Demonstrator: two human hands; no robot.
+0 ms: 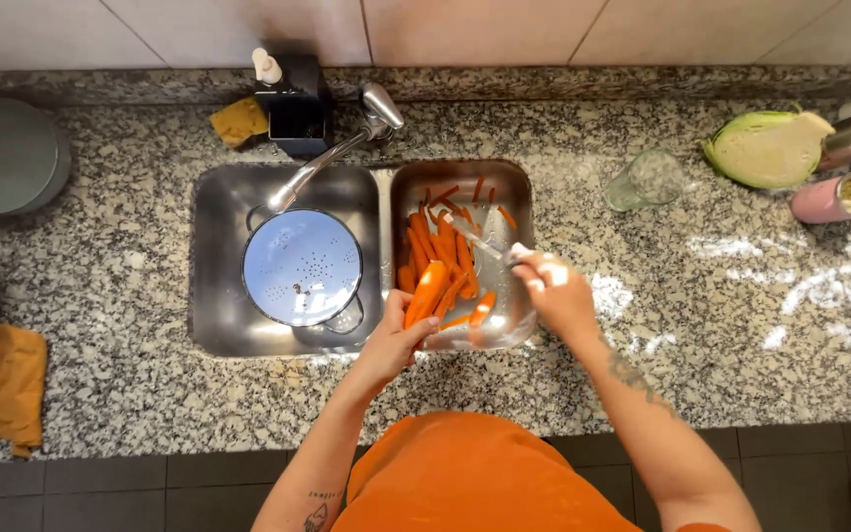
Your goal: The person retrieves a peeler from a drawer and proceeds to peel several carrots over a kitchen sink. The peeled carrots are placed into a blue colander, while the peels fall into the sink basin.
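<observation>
My left hand (pixel 393 343) grips an orange carrot (pixel 426 292) and holds it over the smaller right basin (pixel 514 187) of a steel double sink. My right hand (pixel 556 293) is closed on a peeler or small knife (pixel 476 240) whose metal end points up-left toward the carrot. Several orange peel strips (pixel 450 258) lie in that basin. Both forearms reach in from the bottom edge above an orange garment.
A pale blue colander (pixel 299 264) sits in the left basin under the tap (pixel 347 148). On the speckled granite counter are a soap dispenser (pixel 293 103), yellow sponge (pixel 239 120), glass (pixel 647 179), half cabbage (pixel 766 148), pink container (pixel 832 197), grey plate (pixel 4 156) and orange cloth (pixel 10 386).
</observation>
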